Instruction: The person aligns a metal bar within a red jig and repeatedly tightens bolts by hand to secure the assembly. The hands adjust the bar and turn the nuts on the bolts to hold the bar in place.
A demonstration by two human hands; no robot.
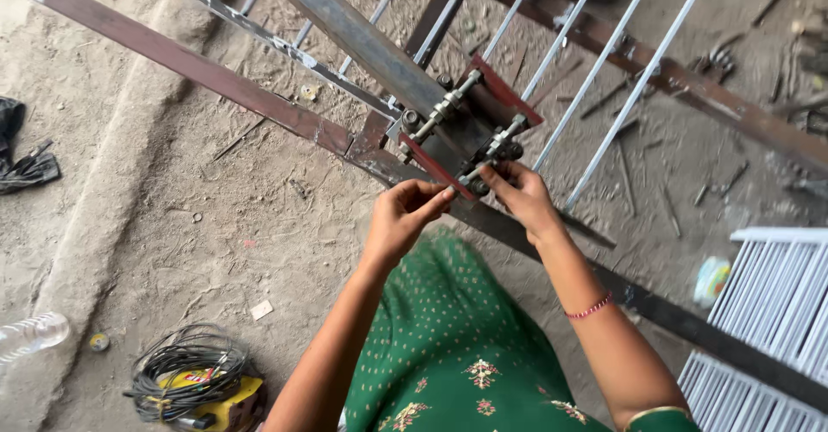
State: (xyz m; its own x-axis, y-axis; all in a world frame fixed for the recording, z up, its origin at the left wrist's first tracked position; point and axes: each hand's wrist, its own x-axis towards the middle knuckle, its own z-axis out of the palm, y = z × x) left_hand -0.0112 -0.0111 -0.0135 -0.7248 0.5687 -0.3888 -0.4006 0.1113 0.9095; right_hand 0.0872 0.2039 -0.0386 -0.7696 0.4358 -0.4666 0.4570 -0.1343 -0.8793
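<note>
Frame bars (216, 83): rusted matt brown steel. Clamp plates (509, 96): red-painted metal, with dull grey bolts (440, 109). Rods (595, 70): smooth, light-grey metal. Ground (172, 225): rough dry earth. Garment (448, 346): green patterned cloth.

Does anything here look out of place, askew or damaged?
Nothing stands out at the clamp, where the left hand and right hand work a bolt. Only floor clutter: scattered metal scraps and a plastic bottle lying on its side in the dirt.
</note>
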